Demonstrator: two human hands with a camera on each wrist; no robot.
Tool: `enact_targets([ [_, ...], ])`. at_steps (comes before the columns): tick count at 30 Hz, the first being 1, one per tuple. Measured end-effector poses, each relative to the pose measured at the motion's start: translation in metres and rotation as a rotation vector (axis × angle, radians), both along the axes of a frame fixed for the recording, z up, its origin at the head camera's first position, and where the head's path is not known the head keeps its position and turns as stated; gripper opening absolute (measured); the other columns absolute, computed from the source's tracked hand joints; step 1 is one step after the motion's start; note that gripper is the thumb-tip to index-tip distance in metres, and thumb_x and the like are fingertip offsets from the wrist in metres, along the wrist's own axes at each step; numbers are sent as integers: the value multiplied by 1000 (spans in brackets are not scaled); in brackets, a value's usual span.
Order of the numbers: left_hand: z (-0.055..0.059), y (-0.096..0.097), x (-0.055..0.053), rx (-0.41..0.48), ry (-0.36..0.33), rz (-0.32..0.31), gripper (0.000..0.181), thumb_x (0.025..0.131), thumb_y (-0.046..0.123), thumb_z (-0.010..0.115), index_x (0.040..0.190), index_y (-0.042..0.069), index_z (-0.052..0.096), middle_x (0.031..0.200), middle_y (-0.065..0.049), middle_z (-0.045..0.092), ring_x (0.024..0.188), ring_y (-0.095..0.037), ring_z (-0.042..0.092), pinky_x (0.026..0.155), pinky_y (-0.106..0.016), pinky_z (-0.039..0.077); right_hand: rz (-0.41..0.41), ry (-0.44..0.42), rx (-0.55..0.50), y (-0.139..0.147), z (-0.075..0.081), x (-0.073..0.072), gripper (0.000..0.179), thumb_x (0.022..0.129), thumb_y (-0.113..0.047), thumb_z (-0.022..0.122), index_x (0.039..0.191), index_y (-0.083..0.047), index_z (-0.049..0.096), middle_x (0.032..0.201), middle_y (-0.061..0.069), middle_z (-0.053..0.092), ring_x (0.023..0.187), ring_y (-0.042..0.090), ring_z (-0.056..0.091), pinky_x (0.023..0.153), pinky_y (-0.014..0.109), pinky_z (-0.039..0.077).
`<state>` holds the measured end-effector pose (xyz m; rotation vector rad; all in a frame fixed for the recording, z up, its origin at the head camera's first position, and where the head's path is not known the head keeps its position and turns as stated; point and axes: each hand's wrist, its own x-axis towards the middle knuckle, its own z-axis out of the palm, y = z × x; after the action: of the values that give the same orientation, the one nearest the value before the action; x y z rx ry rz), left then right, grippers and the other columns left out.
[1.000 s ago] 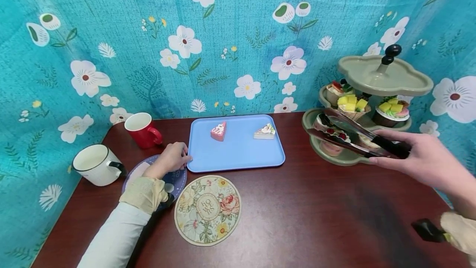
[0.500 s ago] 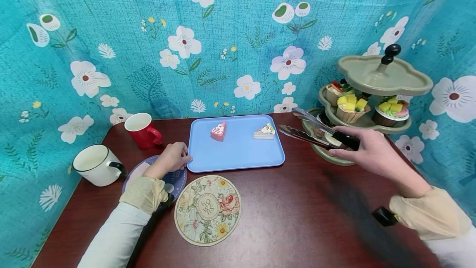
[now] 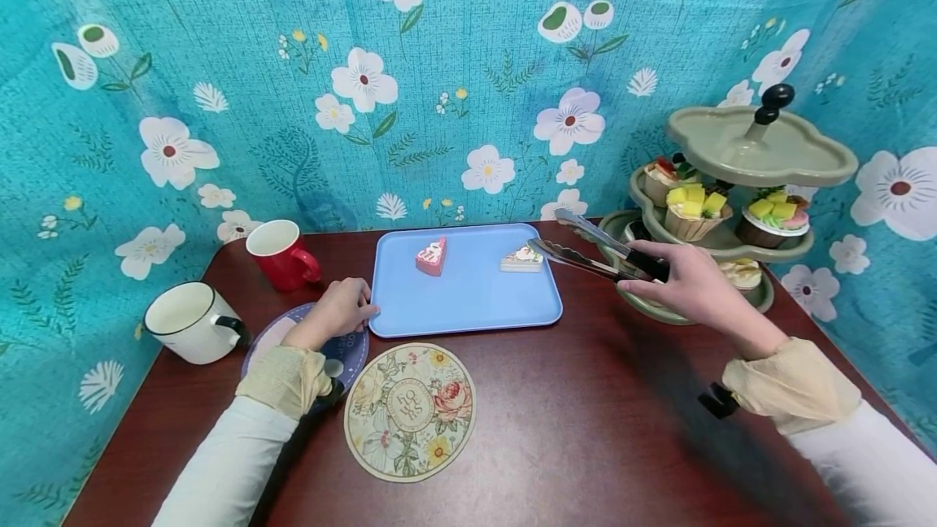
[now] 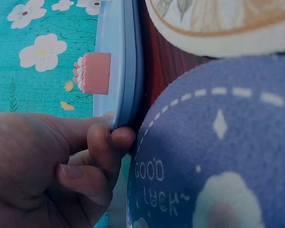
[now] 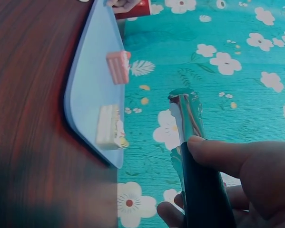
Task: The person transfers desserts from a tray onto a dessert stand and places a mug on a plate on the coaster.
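My left hand [image 3: 338,311] pinches the left edge of the blue tray [image 3: 468,303]. In the left wrist view its thumb lies over the rim, with the other fingers curled at the outer side. My right hand [image 3: 684,283] grips metal tongs [image 5: 199,175] by their black handles. The tongs' arms are spread, with nothing between the tips, which hover near the tray's right edge. On the tray lie a pink cake slice [image 3: 431,256], left of centre, and a white cake slice [image 3: 521,259] near the right side, partly behind a tong tip in the head view.
At right stands a green tiered stand [image 3: 761,153] with several cupcakes [image 3: 695,210] on its lower tiers. A red mug [image 3: 281,256] and a white mug [image 3: 192,324] are at left. A purple round mat [image 3: 350,348] lies under my left wrist, a floral round mat [image 3: 410,413] in front of the tray.
My right hand has moved left with the tongs, from over the tiered stand toward the tray's right edge. The left hand, tray and cake slices have stayed in place.
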<state>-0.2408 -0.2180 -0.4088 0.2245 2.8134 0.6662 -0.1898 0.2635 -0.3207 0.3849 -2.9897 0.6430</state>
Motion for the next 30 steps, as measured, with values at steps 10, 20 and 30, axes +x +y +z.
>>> enact_targets([
  [10,-1,0,-1,-4,6,7,15,93,12,66,96,-2,59,72,-9,66,57,-12,62,60,-27,52,29,-29,1,-12,-17,-23,67,84,-39,77,135,-1,57,55,1,54,56,15,38,58,32,36],
  [20,-1,0,-2,-5,-17,22,15,94,13,66,96,-1,59,72,-10,66,58,-13,62,60,-27,51,23,-66,26,-20,-32,-40,61,83,-36,78,131,-1,61,107,21,70,87,29,59,67,33,42],
  [30,0,0,-1,0,-27,18,17,94,13,65,98,-1,58,71,-9,67,58,-12,62,60,-27,51,44,-83,5,-25,-43,-50,57,81,-33,81,126,-1,64,92,15,70,82,26,52,65,31,38],
])
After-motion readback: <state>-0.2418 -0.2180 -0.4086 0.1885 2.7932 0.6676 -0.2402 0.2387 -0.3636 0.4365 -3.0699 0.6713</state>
